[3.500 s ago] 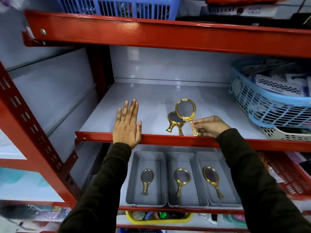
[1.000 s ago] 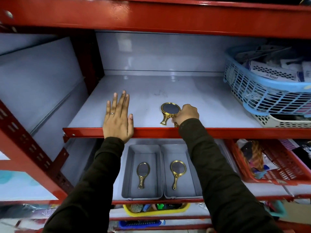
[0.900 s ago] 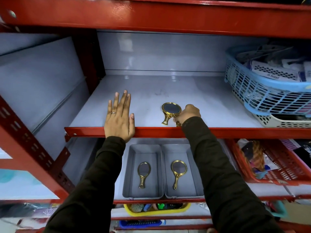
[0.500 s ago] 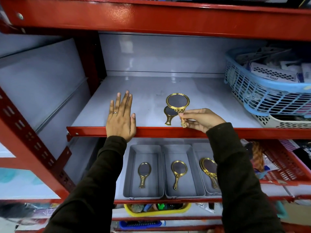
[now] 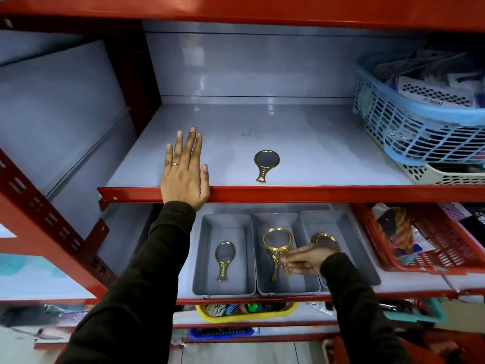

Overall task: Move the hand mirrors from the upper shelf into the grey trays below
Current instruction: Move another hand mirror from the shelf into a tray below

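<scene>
one mirror on the shelf, one in the hand over the middle tray

down on the lower shelf (image 5: 409,290), three grey trays sit side by side, touching. the left tray (image 5: 203,248) holds one gold hand mirror (image 5: 224,258) lying flat, handle toward the front. over the middle tray (image 5: 299,286) the right hand (image 5: 304,261) has its grip pinched together on the handle of a gold hand mirror (image 5: 277,241), the round glass pointing toward the back of the tray. a second gold handle shows just beneath it in the same tray, but whether the held mirror is touching what lies below i cannot tell. the right tray (image 5: 349,232) has another gold mirror (image 5: 326,241) in it, half hidden behind the right hand and its dark sleeve (image 5: 362,306).

up above, the left hand (image 5: 185,174) lies flat on the front of the upper shelf (image 5: 315,143), fingers spread and straight, grip apart, holding nothing; a ring shows on one finger, and the palm covers the red front edge. a last gold hand mirror (image 5: 265,164) lies flat on that shelf, well to the right of the left hand, handle toward the red edge.

at the right end of the upper shelf a blue basket (image 5: 420,127) full of packets sits on a white basket (image 5: 446,174). a red basket (image 5: 446,248) stands on the lower shelf to the right of the trays, and a yellow bin (image 5: 246,312) shows one shelf further down.
</scene>
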A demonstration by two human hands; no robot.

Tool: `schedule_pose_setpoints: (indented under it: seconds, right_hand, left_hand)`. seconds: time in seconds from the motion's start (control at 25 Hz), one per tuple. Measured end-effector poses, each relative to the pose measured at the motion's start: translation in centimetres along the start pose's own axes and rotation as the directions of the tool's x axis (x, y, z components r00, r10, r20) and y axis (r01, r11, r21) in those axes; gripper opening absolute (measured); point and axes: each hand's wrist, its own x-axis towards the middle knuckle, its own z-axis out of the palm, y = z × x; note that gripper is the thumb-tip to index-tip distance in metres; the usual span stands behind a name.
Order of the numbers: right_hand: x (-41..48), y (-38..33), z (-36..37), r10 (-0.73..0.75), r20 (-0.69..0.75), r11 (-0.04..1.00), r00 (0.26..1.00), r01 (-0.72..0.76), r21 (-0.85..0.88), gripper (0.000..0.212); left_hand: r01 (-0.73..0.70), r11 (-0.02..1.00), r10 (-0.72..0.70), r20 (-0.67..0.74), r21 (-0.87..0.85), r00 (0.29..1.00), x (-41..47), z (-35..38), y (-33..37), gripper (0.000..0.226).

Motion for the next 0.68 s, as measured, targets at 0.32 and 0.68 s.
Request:
schedule_pose_setpoints:
  seconds: [0.32,0.68]
  right_hand:
    - [7.5,3.7,1.9,0.127,-0.25,0.981,0.96,-0.085,0.173,0.044]
    - [2.5,0.1,1.6,-0.116,-0.33,0.983,0.937,0.06,-0.175,0.011]
  left_hand:
    - [-0.022,1.0,0.022,-0.022,-0.011,1.0,0.1,0.3,-0.1,0.067]
    - [-0.006,1.0,0.006,-0.011,0.0,1.0,0.0,0.2,0.0,0.068]
